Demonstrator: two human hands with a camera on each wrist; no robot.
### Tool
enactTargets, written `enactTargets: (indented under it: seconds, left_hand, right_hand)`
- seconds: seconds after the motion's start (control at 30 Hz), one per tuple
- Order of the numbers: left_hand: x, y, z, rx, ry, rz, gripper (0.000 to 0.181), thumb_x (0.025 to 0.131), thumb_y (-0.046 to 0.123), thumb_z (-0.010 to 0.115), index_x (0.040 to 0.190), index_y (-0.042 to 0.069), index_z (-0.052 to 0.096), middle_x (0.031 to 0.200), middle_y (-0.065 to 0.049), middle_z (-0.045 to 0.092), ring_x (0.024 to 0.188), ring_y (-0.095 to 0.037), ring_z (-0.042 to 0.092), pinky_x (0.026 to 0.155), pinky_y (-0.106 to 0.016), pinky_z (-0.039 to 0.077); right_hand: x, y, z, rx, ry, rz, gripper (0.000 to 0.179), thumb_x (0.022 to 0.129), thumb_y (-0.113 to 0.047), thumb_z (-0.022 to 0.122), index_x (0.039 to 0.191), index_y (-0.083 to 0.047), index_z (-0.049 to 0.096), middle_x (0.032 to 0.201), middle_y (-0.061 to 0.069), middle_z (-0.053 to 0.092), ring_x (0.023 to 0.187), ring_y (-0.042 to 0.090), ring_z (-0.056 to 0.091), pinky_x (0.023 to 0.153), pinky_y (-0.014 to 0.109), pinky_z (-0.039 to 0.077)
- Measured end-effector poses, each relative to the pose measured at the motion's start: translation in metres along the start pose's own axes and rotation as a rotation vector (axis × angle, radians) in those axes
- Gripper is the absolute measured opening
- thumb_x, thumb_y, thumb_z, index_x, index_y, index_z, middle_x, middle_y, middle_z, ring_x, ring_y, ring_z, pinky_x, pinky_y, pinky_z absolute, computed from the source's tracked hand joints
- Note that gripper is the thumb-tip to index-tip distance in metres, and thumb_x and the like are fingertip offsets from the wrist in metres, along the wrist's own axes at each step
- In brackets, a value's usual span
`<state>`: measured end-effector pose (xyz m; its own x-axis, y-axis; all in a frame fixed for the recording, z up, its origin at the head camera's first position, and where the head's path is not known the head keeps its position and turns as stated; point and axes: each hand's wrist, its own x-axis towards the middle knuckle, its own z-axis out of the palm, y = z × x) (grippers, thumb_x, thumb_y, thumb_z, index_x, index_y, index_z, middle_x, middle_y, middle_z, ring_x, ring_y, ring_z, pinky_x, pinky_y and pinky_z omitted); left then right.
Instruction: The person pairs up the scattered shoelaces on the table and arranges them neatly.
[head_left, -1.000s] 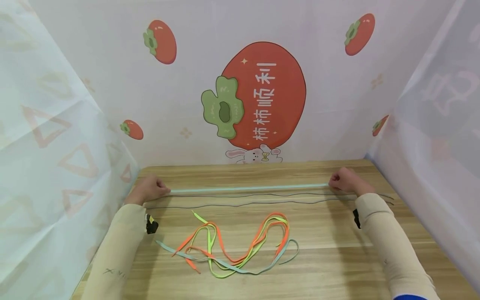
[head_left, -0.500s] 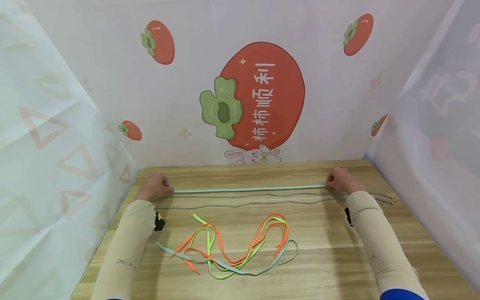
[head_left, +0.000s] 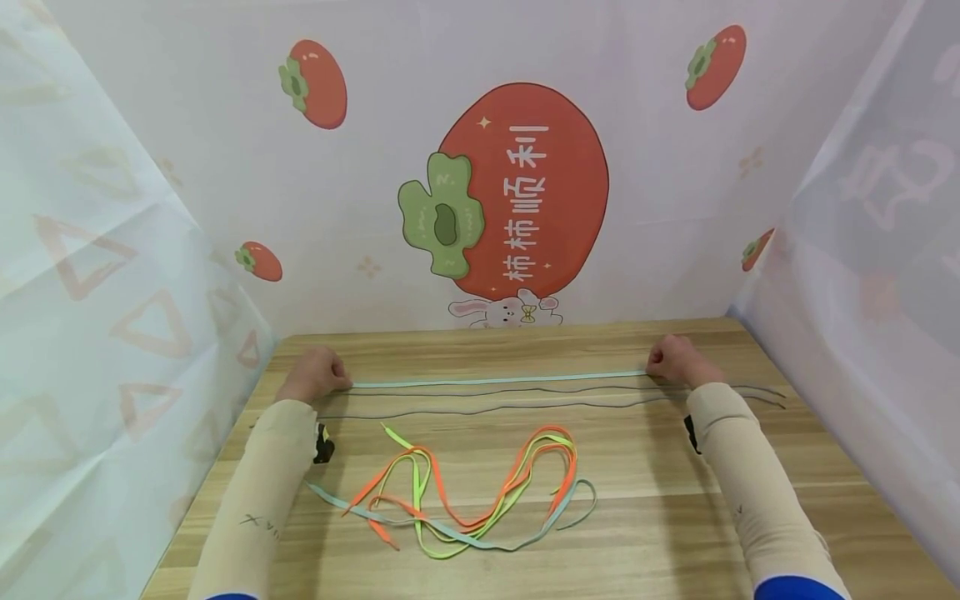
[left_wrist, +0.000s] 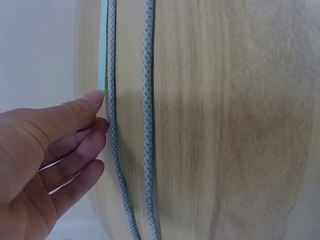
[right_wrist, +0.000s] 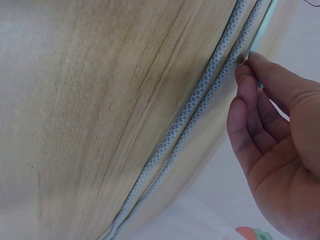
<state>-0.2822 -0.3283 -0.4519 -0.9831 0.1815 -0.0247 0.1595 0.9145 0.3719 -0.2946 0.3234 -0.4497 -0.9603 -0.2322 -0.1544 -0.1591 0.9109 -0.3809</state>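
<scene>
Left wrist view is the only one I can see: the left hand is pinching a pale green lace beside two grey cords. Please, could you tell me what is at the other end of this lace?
Observer: The right hand pinches the pale green lace there.

Operator: Thank you. Is there some other lacing on the table, please?

Observer: Yes, orange lacing and yellow-green lacing lie tangled together, nearer to the person.

Operator: And the two grey cords, do they finish before the right hand?

Observer: No, in the head view their ends lie beyond it, toward the table's right edge.
</scene>
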Motion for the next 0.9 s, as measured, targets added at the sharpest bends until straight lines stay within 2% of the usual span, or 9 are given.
enactTargets:
  seconds: [0.23,0.4,0.53,0.6,0.73,0.83,0.9]
  left_hand:
    - [0.003,-0.001,0.002,-0.028,-0.022,-0.008,0.034,0.089,0.008,0.081,0.062,0.001,0.062,0.055,0.006,0.044,0.056,-0.012,0.041,0.058,-0.028,0.036]
    - [0.004,-0.001,0.004,-0.015,-0.025,-0.036,0.025,0.088,0.01,0.082,0.069,0.001,0.069,0.061,0.002,0.055,0.061,-0.015,0.048,0.06,-0.03,0.04]
    - [0.005,-0.001,0.005,0.019,-0.024,-0.034,0.021,0.088,0.011,0.081,0.071,0.005,0.07,0.068,0.0,0.061,0.067,-0.017,0.052,0.065,-0.031,0.043]
    - [0.004,0.002,0.003,0.031,-0.025,-0.018,0.025,0.087,0.009,0.079,0.067,0.008,0.065,0.065,0.001,0.056,0.065,-0.016,0.049,0.063,-0.031,0.041]
    - [0.001,0.006,-0.002,0.026,-0.022,0.019,0.041,0.087,0.003,0.069,0.058,0.015,0.042,0.058,0.005,0.031,0.057,-0.014,0.028,0.056,-0.029,0.028]
    - [0.0,0.009,-0.006,0.013,-0.021,0.038,0.047,0.09,0.003,0.064,0.06,0.018,0.031,0.059,0.006,0.019,0.057,-0.013,0.018,0.054,-0.029,0.02]
    - [-0.001,0.013,-0.009,0.022,-0.028,0.049,0.05,0.093,0.006,0.067,0.062,0.019,0.03,0.06,0.006,0.018,0.057,-0.012,0.017,0.054,-0.029,0.019]
  right_hand:
    - [0.001,0.0,0.0,0.008,-0.005,0.02,0.019,0.089,-0.002,0.066,0.071,-0.007,0.067,0.065,-0.006,0.056,0.069,0.014,0.052,0.067,0.03,0.042]
    - [0.001,-0.002,-0.001,0.006,-0.022,0.04,0.022,0.094,-0.009,0.071,0.072,-0.008,0.067,0.067,-0.005,0.058,0.071,0.015,0.052,0.069,0.03,0.043]
    - [0.0,-0.003,-0.004,0.01,-0.034,0.054,0.028,0.095,-0.015,0.074,0.07,-0.009,0.065,0.066,-0.005,0.056,0.068,0.014,0.051,0.066,0.029,0.042]
    - [0.0,-0.001,-0.005,-0.003,-0.041,0.054,0.034,0.096,-0.017,0.075,0.065,-0.011,0.061,0.062,-0.006,0.052,0.064,0.013,0.046,0.064,0.028,0.041]
    - [0.0,0.002,-0.007,-0.025,-0.054,0.036,0.038,0.096,-0.018,0.074,0.063,-0.012,0.058,0.057,-0.008,0.045,0.058,0.011,0.041,0.061,0.029,0.039]
    - [-0.001,-0.002,-0.011,-0.028,-0.062,0.021,0.028,0.097,-0.018,0.073,0.072,-0.007,0.067,0.064,-0.003,0.056,0.062,0.014,0.048,0.063,0.03,0.043]
    - [-0.003,-0.008,-0.014,-0.034,-0.069,0.011,0.02,0.098,-0.017,0.073,0.082,-0.004,0.072,0.074,0.003,0.064,0.069,0.017,0.054,0.066,0.033,0.047]
